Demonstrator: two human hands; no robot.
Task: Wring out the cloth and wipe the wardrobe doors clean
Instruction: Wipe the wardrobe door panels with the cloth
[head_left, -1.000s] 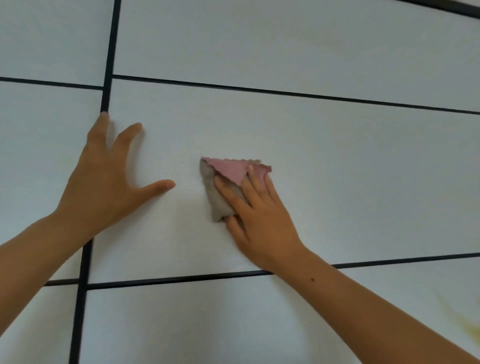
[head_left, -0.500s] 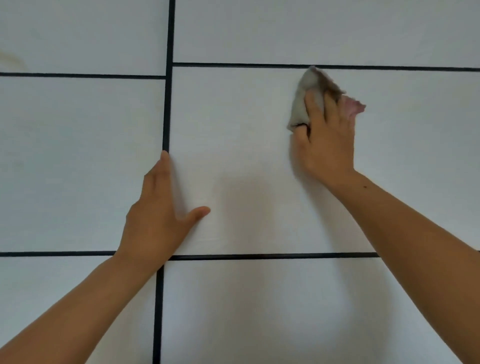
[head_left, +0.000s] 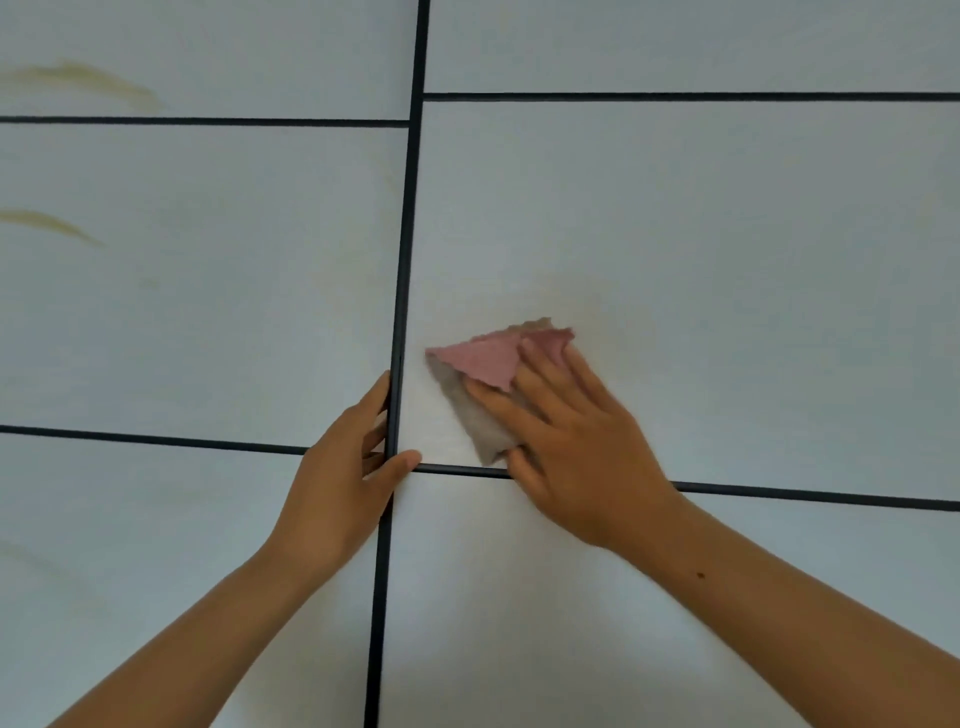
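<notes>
while the open left hand (head_left: 337, 488) spans two doors (head_left: 208, 312), the flat right hand (head_left: 582, 457) presses one cloth (head_left: 483, 364).

cloth (head_left: 485, 358): pink face, grey-beige underside | wardrobe doors (head_left: 675, 249): pale blue-white | dividing strips (head_left: 410, 208): black | streaks (head_left: 78, 78): faint yellow

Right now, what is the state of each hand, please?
Left hand: open, fingers straight, resting on the wardrobe doors.
Right hand: open, straight fingers pressing the cloth flat.
</notes>
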